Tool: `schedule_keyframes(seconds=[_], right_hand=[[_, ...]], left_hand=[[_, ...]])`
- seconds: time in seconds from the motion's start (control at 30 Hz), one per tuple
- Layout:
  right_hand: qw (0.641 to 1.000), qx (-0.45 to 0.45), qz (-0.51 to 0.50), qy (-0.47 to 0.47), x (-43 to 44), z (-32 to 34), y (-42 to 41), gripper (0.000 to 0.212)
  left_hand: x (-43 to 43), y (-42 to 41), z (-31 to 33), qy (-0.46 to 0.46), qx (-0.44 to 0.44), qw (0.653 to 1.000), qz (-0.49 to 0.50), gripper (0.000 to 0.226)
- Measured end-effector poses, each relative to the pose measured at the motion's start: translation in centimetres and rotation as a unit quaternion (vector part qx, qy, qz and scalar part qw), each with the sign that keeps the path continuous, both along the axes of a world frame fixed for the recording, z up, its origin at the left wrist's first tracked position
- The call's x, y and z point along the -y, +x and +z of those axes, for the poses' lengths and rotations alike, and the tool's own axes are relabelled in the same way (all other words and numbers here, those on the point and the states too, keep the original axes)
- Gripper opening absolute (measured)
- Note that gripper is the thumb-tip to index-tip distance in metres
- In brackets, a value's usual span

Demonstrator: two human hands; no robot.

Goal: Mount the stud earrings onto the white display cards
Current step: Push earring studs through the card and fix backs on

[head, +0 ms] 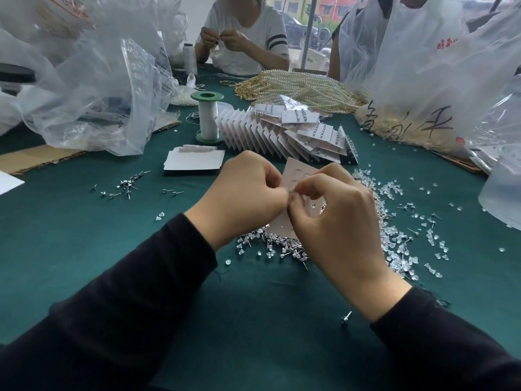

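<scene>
The white card (299,176) is held up off the table, tilted, just in front of the person and above a heap of studs and clear backs (282,246). The left hand (245,190) has its fingers curled and grips the card's left edge. The right hand (338,221) pinches with thumb and forefinger at the same edge, where the two hands touch; whatever lies between those fingertips is too small to make out. The card's top corner and lower edge show beyond the hands. Open green table (84,249) lies to the near left and between the dark sleeves, with a single stud (346,317) just beside the right sleeve. Clear backs (394,193) scatter widely on the right, and loose studs (127,184) on the left. Behind the hands sit a stack of blank cards (194,160), a fanned row of filled cards (282,131) and a green-ended thread spool (208,119). Further back lie pearl strands (296,88). Bulky plastic bags (98,94) crowd both sides, and another person (248,32) sits across the table.
</scene>
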State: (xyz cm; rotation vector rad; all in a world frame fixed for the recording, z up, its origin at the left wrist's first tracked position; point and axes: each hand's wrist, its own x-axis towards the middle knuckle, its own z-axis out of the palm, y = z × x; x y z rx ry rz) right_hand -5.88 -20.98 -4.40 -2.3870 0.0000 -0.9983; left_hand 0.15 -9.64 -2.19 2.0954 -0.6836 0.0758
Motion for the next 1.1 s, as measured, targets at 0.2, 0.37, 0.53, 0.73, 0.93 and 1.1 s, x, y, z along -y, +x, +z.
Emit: schedule_keyframes(seconds=[0.2, 0.37, 0.53, 0.73, 0.93, 1.1], right_hand=[[0.998, 0.030, 0.045, 0.014, 0.6, 0.2, 0.4, 0.006], [0.996, 0.034, 0.076, 0.026, 1.2, 0.3, 0.7, 0.004], [0.995, 0.073, 0.036, 0.055, 1.6, 1.0, 0.6, 0.009], [0.932, -0.013, 0.083, 0.352, 2.3, 2.2, 0.4, 0.019], [0.721, -0.093, 0.170, 0.666, 2.6, 2.9, 0.3, 0.029], [0.677, -0.144, 0.206, 0.692, 2.7, 3.0, 0.4, 0.030]], left_hand=[[-0.4, 0.2, 0.7, -0.081, -0.146, 0.984, -0.056, 0.023], [-0.4, 0.4, 0.6, -0.078, -0.172, 0.979, -0.082, 0.026], [-2.4, 2.6, 1.4, -0.133, -0.147, 0.980, -0.003, 0.025], [-4.4, 4.5, 0.6, 0.104, 0.001, 0.977, 0.188, 0.013], [-3.8, 4.7, -0.1, 0.242, -0.054, 0.959, 0.139, 0.012], [-3.8, 4.7, -0.3, 0.245, -0.050, 0.961, 0.116, 0.007]])
